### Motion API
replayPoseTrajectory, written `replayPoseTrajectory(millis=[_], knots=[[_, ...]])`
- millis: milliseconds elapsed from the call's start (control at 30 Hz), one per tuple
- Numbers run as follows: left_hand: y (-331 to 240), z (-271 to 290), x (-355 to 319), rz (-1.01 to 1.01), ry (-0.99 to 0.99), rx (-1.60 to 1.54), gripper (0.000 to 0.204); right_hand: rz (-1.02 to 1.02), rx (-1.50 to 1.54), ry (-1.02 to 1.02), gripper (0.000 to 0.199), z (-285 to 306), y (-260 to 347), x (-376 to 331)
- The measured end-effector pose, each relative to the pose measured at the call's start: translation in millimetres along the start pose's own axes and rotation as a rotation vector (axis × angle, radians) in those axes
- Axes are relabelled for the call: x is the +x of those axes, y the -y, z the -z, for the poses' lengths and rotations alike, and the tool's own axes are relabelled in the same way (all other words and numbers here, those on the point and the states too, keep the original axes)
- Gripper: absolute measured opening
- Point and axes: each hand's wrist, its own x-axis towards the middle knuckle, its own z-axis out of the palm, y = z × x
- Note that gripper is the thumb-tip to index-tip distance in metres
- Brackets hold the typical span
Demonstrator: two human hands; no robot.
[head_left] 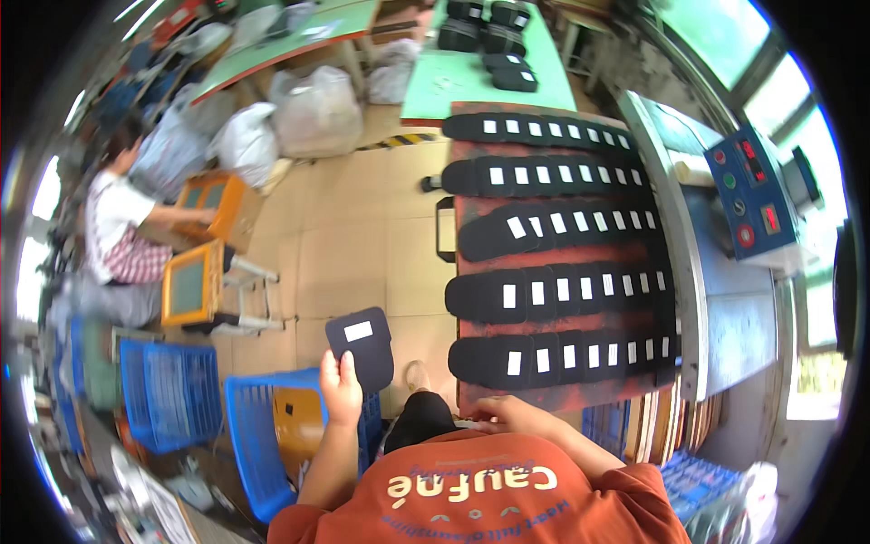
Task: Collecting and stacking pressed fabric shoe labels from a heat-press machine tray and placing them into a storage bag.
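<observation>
My left hand (341,388) is closed on a flat black pad (370,370) with rounded corners and a white label, thumb on top. The stepped outline suggests a second pad beneath it. I hold it left of the red-brown board (562,399), above the floor. At the board's near edge, close to my shirt, rests my right hand (507,414); its fingers look loosely bent and slightly apart, with nothing visible in them. Overlapping black pads lie on the board in several rows, the nearest row (489,361) just beyond my right hand, each with white labels.
Right of the board stands a metal-topped machine (734,317) with a blue control box (757,195). Blue crates (172,390) stand at the left. A person (122,218) sits by wooden frames (195,286). Beyond, a green table (426,95) carries stacked black pieces.
</observation>
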Motion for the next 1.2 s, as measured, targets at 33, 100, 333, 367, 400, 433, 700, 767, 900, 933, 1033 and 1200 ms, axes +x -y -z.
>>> replayPoseTrajectory(millis=[33, 100, 333, 367, 400, 433, 700, 767, 900, 933, 1033, 1200], knots=[[-6.7, -0.1, 25.8, -0.032, 0.077, 0.062, 0.017, 0.013, 0.036, -0.028, 0.031, -4.8, 6.1, 12.8], [-20.5, -12.0, 72.9, 0.004, 0.141, 0.02, 0.017, 0.013, 0.111, -0.081, 0.03, -13.9, 14.9, 26.3], [-46.7, -94.1, 185.6, 0.03, 0.488, -0.192, 0.015, -0.184, 0.378, -0.517, 0.025, -18.3, 21.1, 20.8], [-46.5, -103.7, 194.0, 0.015, 0.469, -0.16, 0.015, -0.09, 0.452, -0.558, 0.025, -15.6, 20.1, 17.6], [-45.8, -112.1, 200.8, 0.023, 0.492, -0.202, 0.014, -0.162, 0.528, -0.604, 0.025, -12.7, 19.1, 14.6], [-44.7, -119.7, 206.7, 0.031, 0.546, -0.271, 0.014, -0.067, 0.534, -0.615, 0.025, -8.9, 17.7, 12.1], [-36.2, -119.5, 264.2, 0.486, 0.78, -0.407, 0.022, 0.011, 0.715, -0.685, 0.025, 18.8, 14.5, 6.9], [-25.6, -116.8, 288.5, 0.561, 0.958, -0.42, 0.024, -0.014, 0.751, -0.723, 0.024, 18.0, 20.2, 8.7], [5.6, -128.6, 326.8, 0.738, 1.285, -0.262, 0.028, 0.026, 0.765, -0.815, 0.021, 8.1, 41.1, 28.4], [12.7, -135.6, 335.0, 0.771, 1.384, -0.24, 0.029, 0.033, 0.8, -0.863, 0.02, 4.2, 47.9, 38.8], [24.7, -155.2, 361.9, 0.813, 1.564, -0.303, 0.024, 0.167, 1.133, -0.925, 0.02, -1.2, 62.3, 99.8], [17.2, -152.0, 433.5, 0.854, 1.752, -0.043, 0.022, -0.093, 1.293, -0.911, 0.035, 16.4, 74.2, 255.7]])
